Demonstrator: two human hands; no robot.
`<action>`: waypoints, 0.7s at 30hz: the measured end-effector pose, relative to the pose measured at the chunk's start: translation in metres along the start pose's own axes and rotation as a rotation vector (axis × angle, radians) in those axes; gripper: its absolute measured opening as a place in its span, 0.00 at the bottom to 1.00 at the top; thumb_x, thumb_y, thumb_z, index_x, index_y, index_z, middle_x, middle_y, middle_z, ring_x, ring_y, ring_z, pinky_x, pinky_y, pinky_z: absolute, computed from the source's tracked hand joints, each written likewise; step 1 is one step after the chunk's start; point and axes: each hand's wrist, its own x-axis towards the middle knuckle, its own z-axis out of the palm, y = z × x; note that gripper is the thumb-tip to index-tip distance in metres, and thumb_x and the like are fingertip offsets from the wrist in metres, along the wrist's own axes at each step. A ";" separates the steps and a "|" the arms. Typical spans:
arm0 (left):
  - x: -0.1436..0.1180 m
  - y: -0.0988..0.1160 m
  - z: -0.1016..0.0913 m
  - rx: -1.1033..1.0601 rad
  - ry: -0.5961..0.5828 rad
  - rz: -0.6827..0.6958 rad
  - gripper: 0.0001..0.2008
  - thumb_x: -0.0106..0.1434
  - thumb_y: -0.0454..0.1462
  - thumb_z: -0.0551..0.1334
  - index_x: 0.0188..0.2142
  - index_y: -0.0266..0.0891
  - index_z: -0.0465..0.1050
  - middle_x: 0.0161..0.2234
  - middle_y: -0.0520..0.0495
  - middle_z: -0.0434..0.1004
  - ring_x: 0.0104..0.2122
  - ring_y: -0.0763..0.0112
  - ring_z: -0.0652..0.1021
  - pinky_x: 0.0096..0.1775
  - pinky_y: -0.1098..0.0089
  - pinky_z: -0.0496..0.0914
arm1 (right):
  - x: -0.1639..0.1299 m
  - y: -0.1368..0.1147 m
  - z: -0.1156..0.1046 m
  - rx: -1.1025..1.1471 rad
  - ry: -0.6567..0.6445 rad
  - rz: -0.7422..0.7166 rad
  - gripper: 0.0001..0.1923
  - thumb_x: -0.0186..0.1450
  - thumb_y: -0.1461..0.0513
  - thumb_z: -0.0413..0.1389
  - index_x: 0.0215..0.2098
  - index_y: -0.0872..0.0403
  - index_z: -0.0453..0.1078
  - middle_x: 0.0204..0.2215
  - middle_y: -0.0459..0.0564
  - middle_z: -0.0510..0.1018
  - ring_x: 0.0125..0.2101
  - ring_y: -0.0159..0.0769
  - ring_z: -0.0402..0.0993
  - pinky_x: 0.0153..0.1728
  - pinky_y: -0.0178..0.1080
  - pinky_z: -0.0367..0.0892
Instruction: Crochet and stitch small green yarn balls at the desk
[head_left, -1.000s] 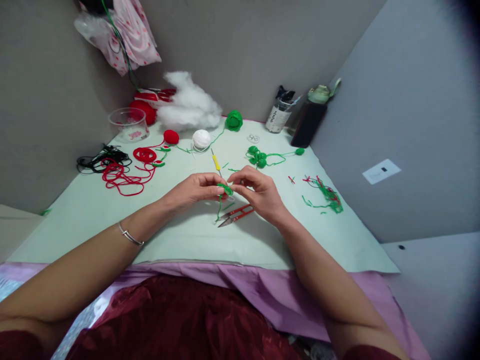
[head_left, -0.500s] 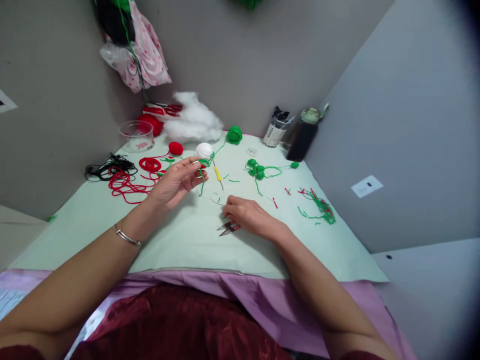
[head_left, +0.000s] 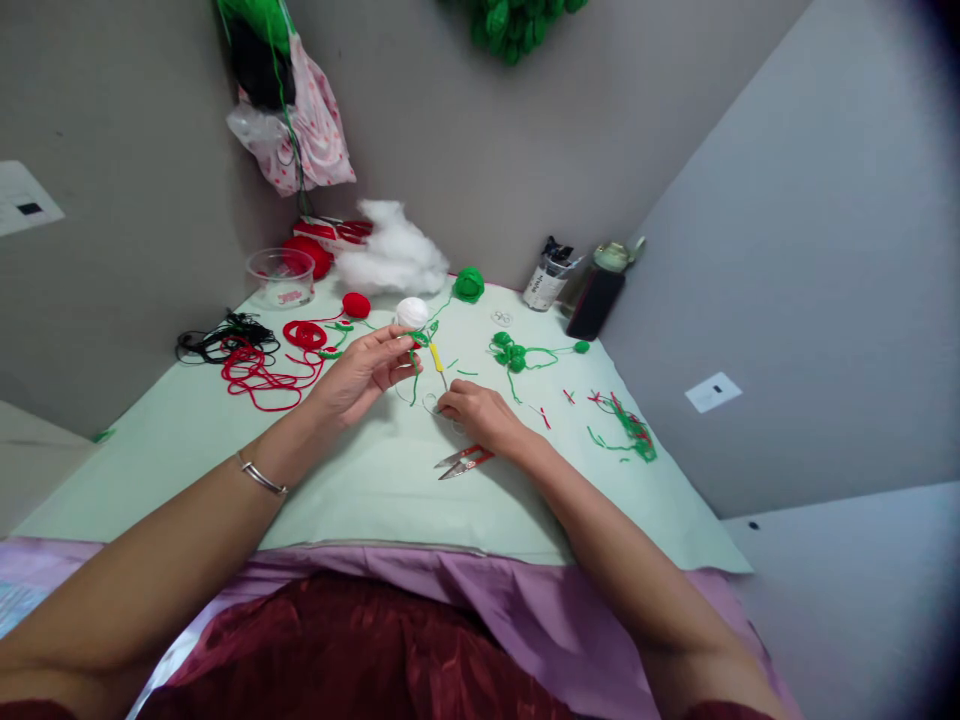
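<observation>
Left hand (head_left: 367, 372) pinches green yarn piece (head_left: 420, 340), partly finger-covered, in front of white ball (head_left: 412, 313). Right hand (head_left: 480, 413) bunched over surface (head_left: 360, 505); cannot tell what it grips. Green bundle (head_left: 517, 25) cropped at top.

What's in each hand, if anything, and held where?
The left hand pinches the green yarn piece by its left end; whether the right hand holds anything can't be told.

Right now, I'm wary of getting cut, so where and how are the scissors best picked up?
Probably by the red handles, coming from the right, fingers around both. The scissors lie on the table with bare blades spread and pointing left, while the handles run right, toward the right hand.
</observation>
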 end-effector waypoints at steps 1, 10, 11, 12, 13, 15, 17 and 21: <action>0.000 0.000 0.000 0.000 -0.007 -0.003 0.09 0.57 0.35 0.72 0.37 0.36 0.78 0.35 0.51 0.79 0.31 0.79 0.78 0.37 0.78 0.75 | -0.001 -0.002 0.001 -0.022 0.004 0.014 0.10 0.71 0.66 0.51 0.41 0.54 0.75 0.39 0.51 0.74 0.36 0.34 0.69 0.30 0.34 0.53; 0.000 -0.001 -0.001 0.009 -0.013 -0.002 0.09 0.57 0.35 0.72 0.37 0.36 0.78 0.36 0.50 0.80 0.31 0.79 0.78 0.38 0.77 0.75 | -0.014 0.019 -0.027 0.830 0.343 0.272 0.07 0.63 0.59 0.60 0.34 0.56 0.74 0.30 0.46 0.75 0.30 0.30 0.67 0.33 0.34 0.61; 0.000 -0.001 -0.001 0.009 -0.010 -0.004 0.09 0.57 0.35 0.72 0.37 0.36 0.79 0.36 0.50 0.80 0.31 0.79 0.78 0.38 0.77 0.74 | -0.018 0.025 -0.033 0.939 0.399 0.322 0.10 0.61 0.57 0.62 0.34 0.56 0.74 0.28 0.45 0.74 0.27 0.28 0.65 0.30 0.34 0.59; 0.000 0.000 -0.001 0.010 -0.007 -0.008 0.08 0.57 0.36 0.72 0.37 0.36 0.79 0.36 0.50 0.80 0.31 0.79 0.78 0.38 0.77 0.74 | -0.022 0.029 -0.039 1.028 0.446 0.364 0.12 0.59 0.56 0.64 0.34 0.56 0.74 0.26 0.44 0.72 0.24 0.27 0.62 0.27 0.33 0.57; 0.000 0.000 -0.001 0.012 -0.003 -0.013 0.08 0.57 0.36 0.72 0.37 0.36 0.79 0.36 0.50 0.80 0.31 0.79 0.77 0.38 0.77 0.74 | -0.027 0.034 -0.045 1.098 0.488 0.396 0.13 0.58 0.55 0.65 0.35 0.56 0.74 0.25 0.43 0.71 0.23 0.26 0.59 0.24 0.33 0.54; -0.001 0.001 0.000 0.018 0.005 -0.018 0.08 0.57 0.36 0.72 0.36 0.37 0.79 0.36 0.50 0.80 0.31 0.78 0.77 0.38 0.76 0.74 | -0.039 0.042 -0.055 1.182 0.546 0.432 0.14 0.56 0.55 0.66 0.34 0.55 0.73 0.24 0.42 0.70 0.20 0.24 0.55 0.22 0.32 0.52; -0.001 0.001 0.000 0.025 0.011 -0.015 0.08 0.57 0.36 0.71 0.36 0.37 0.79 0.36 0.50 0.80 0.31 0.78 0.77 0.38 0.76 0.74 | -0.054 0.051 -0.063 1.172 0.569 0.444 0.14 0.56 0.54 0.66 0.34 0.55 0.73 0.25 0.42 0.71 0.20 0.24 0.56 0.21 0.32 0.53; -0.001 0.001 0.000 0.035 0.021 -0.008 0.08 0.57 0.36 0.71 0.36 0.37 0.79 0.36 0.49 0.80 0.31 0.77 0.77 0.38 0.75 0.74 | -0.097 0.089 -0.076 0.868 0.393 0.446 0.10 0.61 0.55 0.63 0.35 0.53 0.75 0.27 0.46 0.74 0.21 0.28 0.62 0.23 0.35 0.58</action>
